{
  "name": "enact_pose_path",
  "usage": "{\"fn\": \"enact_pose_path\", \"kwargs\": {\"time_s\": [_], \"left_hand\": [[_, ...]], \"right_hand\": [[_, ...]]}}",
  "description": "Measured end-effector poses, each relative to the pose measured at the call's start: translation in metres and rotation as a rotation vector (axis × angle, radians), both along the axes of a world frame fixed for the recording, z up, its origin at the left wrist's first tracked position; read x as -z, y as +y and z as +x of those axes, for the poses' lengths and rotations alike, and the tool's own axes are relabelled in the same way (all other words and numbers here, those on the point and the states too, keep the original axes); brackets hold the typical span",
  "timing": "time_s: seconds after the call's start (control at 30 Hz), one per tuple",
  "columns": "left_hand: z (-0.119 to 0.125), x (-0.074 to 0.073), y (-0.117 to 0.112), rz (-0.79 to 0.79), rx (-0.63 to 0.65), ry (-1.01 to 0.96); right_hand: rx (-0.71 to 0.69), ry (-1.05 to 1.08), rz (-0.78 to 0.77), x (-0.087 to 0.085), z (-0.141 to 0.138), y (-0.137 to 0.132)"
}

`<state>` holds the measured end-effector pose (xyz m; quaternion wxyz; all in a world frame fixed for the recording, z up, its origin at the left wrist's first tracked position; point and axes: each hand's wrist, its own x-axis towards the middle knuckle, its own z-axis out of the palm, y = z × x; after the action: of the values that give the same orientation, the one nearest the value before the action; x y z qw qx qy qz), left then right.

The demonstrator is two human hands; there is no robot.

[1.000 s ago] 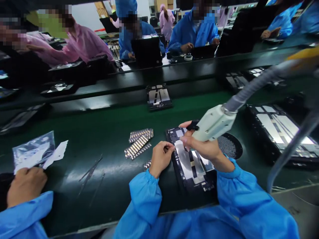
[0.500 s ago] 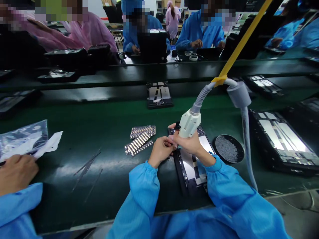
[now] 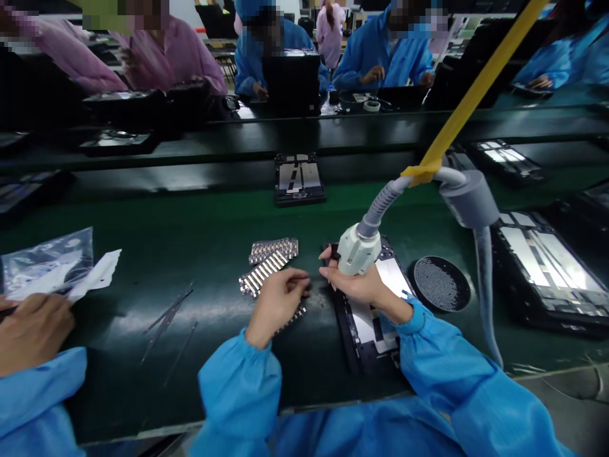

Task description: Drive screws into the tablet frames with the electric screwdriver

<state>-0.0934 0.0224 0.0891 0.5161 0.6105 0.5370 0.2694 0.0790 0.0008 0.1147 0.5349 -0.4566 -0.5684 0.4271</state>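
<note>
My right hand (image 3: 358,284) is wrapped round a pale electric screwdriver (image 3: 360,249), held upright over the top left corner of an opened tablet chassis (image 3: 368,317) lying in front of me. A grey hose (image 3: 383,198) runs up from the tool to a yellow strap (image 3: 469,95). My left hand (image 3: 277,300) hovers left of the chassis, over small metal strips (image 3: 266,271) on the green belt, fingers pinched together; whether they hold anything is not visible.
A round black dish of screws (image 3: 441,284) sits right of the chassis. More opened tablets lie at the right (image 3: 545,266) and on the far belt (image 3: 298,179). A neighbour's hand (image 3: 31,330) and plastic bag (image 3: 47,263) are at the left. Several people work across the line.
My left hand has moved left, off the chassis and over the metal strips. The screwdriver has swung upright and shifted slightly left above the chassis corner.
</note>
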Motion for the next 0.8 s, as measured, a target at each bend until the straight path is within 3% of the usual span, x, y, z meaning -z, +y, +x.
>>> {"fn": "enact_pose_path", "kwargs": {"time_s": [0.13,0.23,0.37,0.53,0.67,0.8], "left_hand": [[-0.057,-0.002,-0.024,0.108,-0.113,0.327],[-0.075,0.005,-0.047,0.120,-0.129,0.454],[-0.060,0.018,-0.062,0.212,-0.153,0.561],[-0.048,0.020,-0.051,0.240,-0.124,0.585],[-0.048,0.018,-0.032,0.084,-0.201,0.551],[-0.036,0.009,-0.021,-0.044,-0.161,0.326]], "right_hand": [[0.011,0.004,-0.011,0.001,-0.001,0.001],[0.000,0.075,-0.006,-0.006,-0.001,0.000],[0.026,0.125,0.071,-0.028,0.018,-0.010],[0.125,0.063,0.097,-0.044,0.082,-0.033],[0.294,0.126,0.106,-0.026,0.137,-0.048],[0.494,0.203,0.100,0.001,0.166,-0.050]]}}
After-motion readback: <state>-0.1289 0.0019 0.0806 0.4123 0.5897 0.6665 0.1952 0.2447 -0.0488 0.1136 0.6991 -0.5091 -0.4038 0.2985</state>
